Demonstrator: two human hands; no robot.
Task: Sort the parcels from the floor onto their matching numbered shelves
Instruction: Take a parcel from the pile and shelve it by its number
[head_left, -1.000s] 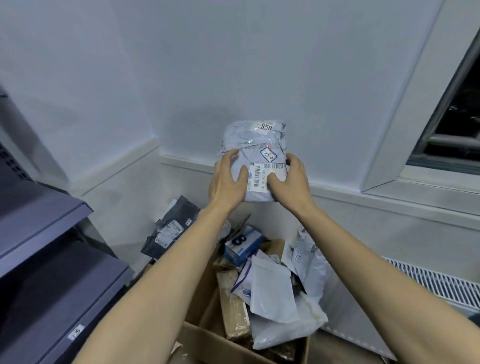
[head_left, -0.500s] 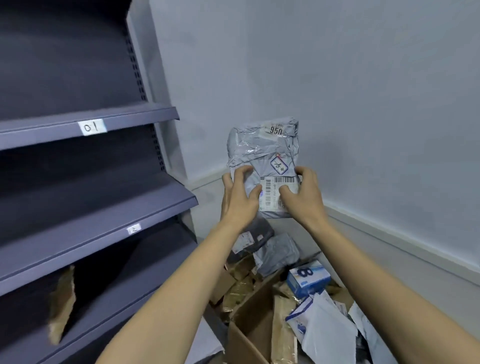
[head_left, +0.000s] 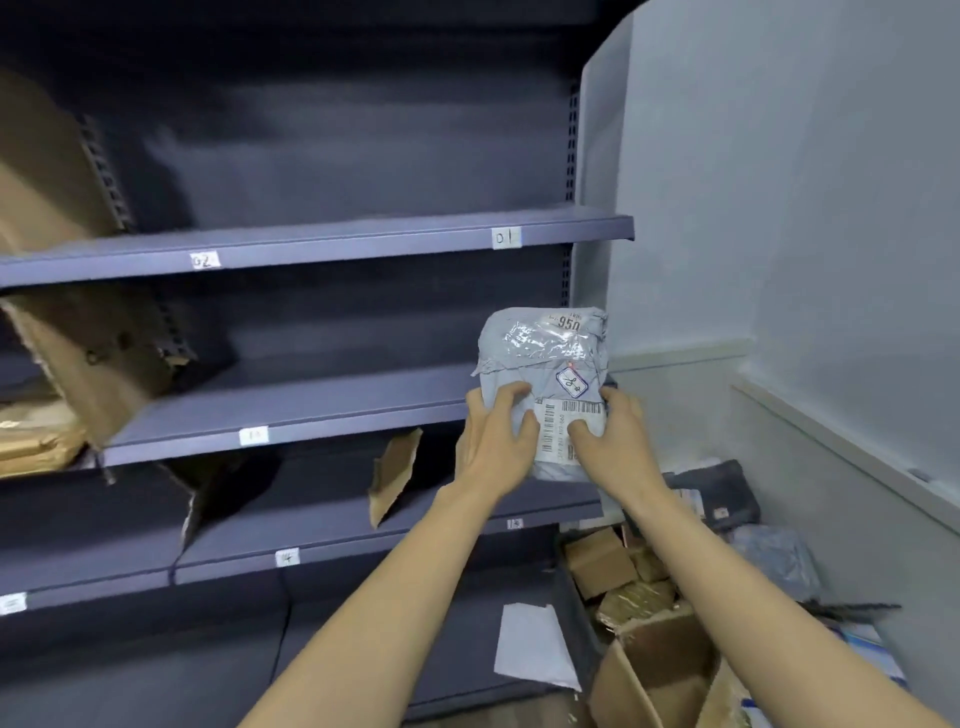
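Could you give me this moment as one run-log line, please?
step: carry | parcel: off floor, facing shelves | left hand: grips | right hand: grips | placed: no

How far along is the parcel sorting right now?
Early, it seems. Done: a few brown parcels lie at the left end of the shelves, though most shelf space in view is bare. In hand: the left hand and right hand both grip a grey bag parcel held up before the shelves. Left: a pile of boxes and bags on the floor.
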